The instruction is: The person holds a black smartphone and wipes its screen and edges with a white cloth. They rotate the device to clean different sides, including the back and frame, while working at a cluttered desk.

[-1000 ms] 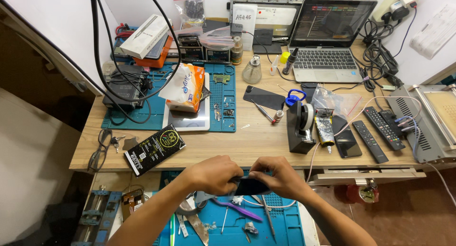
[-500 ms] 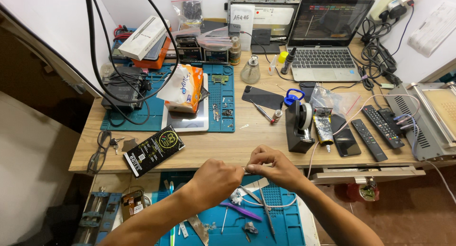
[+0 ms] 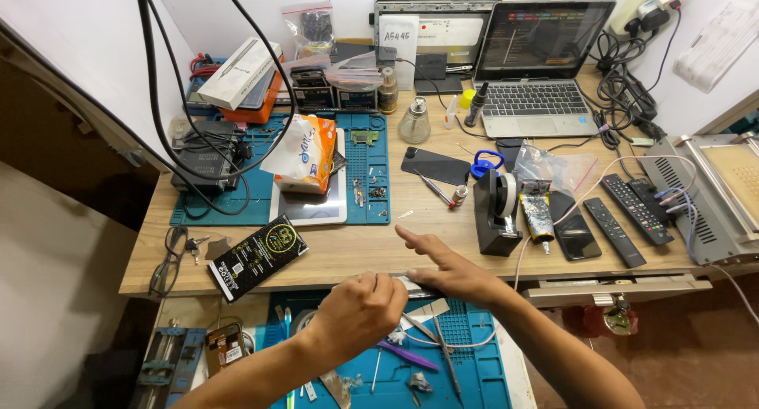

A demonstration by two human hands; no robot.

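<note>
Two remotes [image 3: 628,219], one laptop [image 3: 538,69], one tape dispenser [image 3: 496,213].

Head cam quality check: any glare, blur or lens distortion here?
Head view: wide-angle bend, desk edge curves and walls lean. Even light, soft shadows. Laptop screen dim but readable as lit, no strong glare. Left hand and right hand fairly sharp, slight softness at fingertips.

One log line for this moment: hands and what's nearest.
left hand: fisted over blue mat | right hand: fingers extended at desk edge | nearest: tape dispenser
</note>
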